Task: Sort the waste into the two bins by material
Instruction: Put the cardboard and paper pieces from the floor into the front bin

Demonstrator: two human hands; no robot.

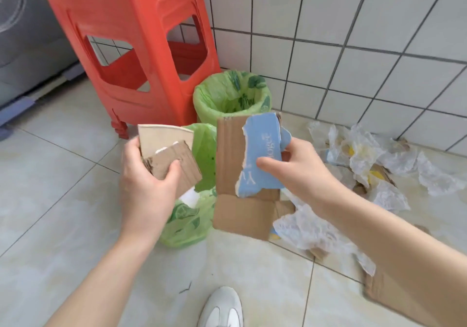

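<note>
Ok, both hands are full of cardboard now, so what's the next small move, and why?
Probably lower the left hand and release its cardboard pieces into the near bin right beneath them. The right hand holds the blue-faced cardboard beside that bin, so it could follow. Crumpled plastic lies on the floor.

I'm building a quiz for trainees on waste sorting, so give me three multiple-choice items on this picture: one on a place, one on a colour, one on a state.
1. Where does the red stool stand?
A. left of the far bin
B. right of the plastic wrap
C. on top of the near bin

2. What colour are the bin liners?
A. black
B. green
C. blue

3. What is the right hand doing?
A. hanging idle
B. pressing flat on the floor
C. holding torn cardboard

Answers: 1 A, the stool is beside the far bin, on its left. 2 B, both liners, far and near bin, are green. 3 C, thumb pinches the blue-faced cardboard.
</note>
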